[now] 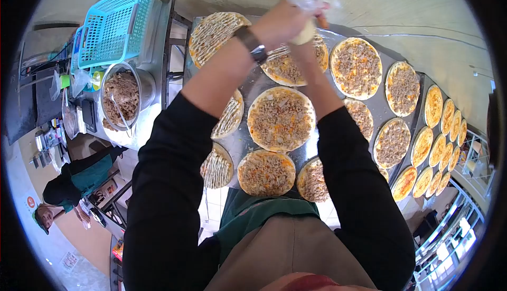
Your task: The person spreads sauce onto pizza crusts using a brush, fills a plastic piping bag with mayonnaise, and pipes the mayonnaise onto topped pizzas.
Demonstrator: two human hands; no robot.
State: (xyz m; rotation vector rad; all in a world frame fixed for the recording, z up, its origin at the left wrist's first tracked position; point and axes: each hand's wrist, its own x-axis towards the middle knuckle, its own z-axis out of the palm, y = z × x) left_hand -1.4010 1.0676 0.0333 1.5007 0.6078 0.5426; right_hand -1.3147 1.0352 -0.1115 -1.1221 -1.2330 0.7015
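A clear plastic piping bag (303, 33) with cream-coloured sauce in it is held over the far edge of the metal table. My left hand (280, 23), a dark watch on its wrist, grips the bag closed near its twisted top. Up against the bag is my right hand (320, 20), mostly hidden behind the bag and the left hand; some fingertips show, curled at it. Below them lies a meat-topped pizza (288, 69), partly striped with white sauce. A fully striped pizza (219, 33) sits to its left, and a plain meat pizza (281, 119) is nearer me.
Several more meat pizzas (356, 68) cover the table (330, 40), and browned ones (433, 106) lie farther right. At left stand a metal pot (148, 91) of minced meat with a spoon and a turquoise basket (113, 24). A co-worker (74, 185) is at lower left.
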